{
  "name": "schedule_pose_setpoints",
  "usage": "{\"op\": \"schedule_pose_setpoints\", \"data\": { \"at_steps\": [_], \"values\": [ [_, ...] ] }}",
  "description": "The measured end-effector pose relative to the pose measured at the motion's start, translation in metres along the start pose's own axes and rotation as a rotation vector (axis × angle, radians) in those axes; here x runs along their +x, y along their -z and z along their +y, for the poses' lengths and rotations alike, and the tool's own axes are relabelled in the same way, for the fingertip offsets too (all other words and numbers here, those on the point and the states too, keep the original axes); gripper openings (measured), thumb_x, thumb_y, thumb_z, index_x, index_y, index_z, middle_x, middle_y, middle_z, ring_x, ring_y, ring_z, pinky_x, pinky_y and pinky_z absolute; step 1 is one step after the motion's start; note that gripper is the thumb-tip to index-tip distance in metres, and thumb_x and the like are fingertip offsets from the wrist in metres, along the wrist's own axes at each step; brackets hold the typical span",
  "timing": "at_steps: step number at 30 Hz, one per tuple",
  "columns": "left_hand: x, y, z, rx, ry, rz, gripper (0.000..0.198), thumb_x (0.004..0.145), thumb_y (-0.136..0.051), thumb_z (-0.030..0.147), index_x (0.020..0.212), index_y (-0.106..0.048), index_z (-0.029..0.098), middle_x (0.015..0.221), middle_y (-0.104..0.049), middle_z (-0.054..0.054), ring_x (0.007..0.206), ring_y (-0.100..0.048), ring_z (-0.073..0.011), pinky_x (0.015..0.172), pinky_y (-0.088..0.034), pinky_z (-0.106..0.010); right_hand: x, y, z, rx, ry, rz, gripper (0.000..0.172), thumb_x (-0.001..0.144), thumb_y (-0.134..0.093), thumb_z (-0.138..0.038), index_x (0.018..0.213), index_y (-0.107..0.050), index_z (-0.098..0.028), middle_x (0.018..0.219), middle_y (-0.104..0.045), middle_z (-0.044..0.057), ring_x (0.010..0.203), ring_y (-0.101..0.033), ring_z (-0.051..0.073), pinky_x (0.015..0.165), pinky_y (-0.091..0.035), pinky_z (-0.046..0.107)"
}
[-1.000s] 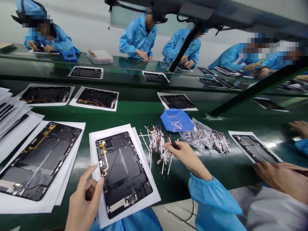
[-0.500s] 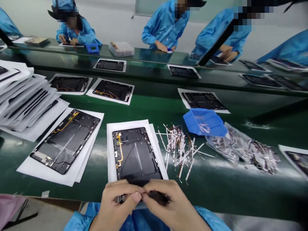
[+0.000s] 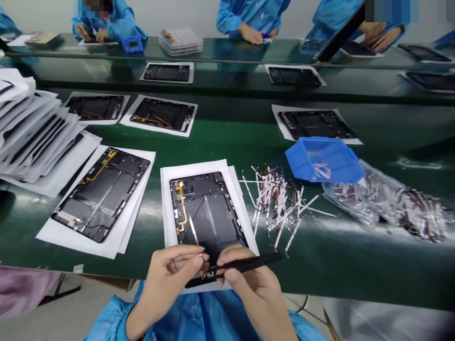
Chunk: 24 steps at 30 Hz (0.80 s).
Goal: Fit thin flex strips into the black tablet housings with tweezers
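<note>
A black tablet housing (image 3: 209,213) with an orange flex cable (image 3: 183,208) along its left side lies on white paper (image 3: 169,171) in front of me. Over its near end, my left hand (image 3: 177,279) pinches a thin, pale strip (image 3: 193,229) that sticks up from the fingers. Close beside it on the right, my right hand (image 3: 249,284) grips black tweezers (image 3: 254,262), their tips pointing left toward the left fingertips. The lower end of the strip is partly hidden by the fingers. A loose pile of thin white and brown strips (image 3: 277,199) lies right of the housing.
A second housing (image 3: 103,194) lies at left, beside a tall stack of papers (image 3: 39,137). Right of centre are a blue bin (image 3: 323,158) and plastic bags of strips (image 3: 391,203). More housings lie behind, below a raised shelf (image 3: 220,52), where several people in blue work.
My hands have moved slightly apart. The tweezers now extend across the right hand, and the pale strip shows above the left fingers. The whole view has shifted.
</note>
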<state>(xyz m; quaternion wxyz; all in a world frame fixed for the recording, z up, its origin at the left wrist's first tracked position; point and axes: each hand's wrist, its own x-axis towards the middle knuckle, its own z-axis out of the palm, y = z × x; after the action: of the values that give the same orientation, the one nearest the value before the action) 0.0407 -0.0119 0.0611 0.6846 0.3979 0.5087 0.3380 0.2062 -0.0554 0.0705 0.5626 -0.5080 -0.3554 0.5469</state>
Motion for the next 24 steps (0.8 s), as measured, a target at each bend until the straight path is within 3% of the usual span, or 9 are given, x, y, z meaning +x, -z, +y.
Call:
{"op": "schedule_pose_setpoints", "data": {
  "at_steps": [3,8,24],
  "values": [
    [0.002,0.001,-0.002,-0.006,0.0,0.0,0.026,0.077,-0.08,0.039,0.092,-0.08,0.017,0.081,-0.08,-0.008,0.07,-0.076,-0.0201,0.066,-0.064,-0.025,0.002,-0.003,0.002,-0.062,0.013,0.059,0.014,0.08,-0.079,-0.031,0.089,-0.071,-0.025,0.083,-0.068,0.001,0.07,-0.068,0.014,0.063,-0.057,0.021],
    [0.001,0.003,-0.003,0.075,-0.022,0.012,0.024,0.081,-0.076,0.038,0.094,-0.077,0.017,0.076,-0.077,-0.005,0.06,-0.069,-0.0132,0.055,-0.057,-0.019,0.006,0.0,0.009,-0.097,-0.039,0.062,0.015,0.078,-0.08,-0.033,0.082,-0.07,-0.022,0.079,-0.072,0.003,0.073,-0.071,0.017,0.066,-0.059,0.024],
    [0.001,0.002,-0.003,0.141,0.002,-0.028,0.023,0.085,-0.072,0.039,0.093,-0.076,0.018,0.079,-0.075,-0.003,0.059,-0.07,-0.0135,0.055,-0.057,-0.019,0.01,0.008,0.021,0.053,-0.241,-0.017,0.023,0.076,-0.083,-0.036,0.083,-0.067,-0.021,0.082,-0.077,0.004,0.073,-0.075,0.02,0.068,-0.063,0.029]
  ]
}}
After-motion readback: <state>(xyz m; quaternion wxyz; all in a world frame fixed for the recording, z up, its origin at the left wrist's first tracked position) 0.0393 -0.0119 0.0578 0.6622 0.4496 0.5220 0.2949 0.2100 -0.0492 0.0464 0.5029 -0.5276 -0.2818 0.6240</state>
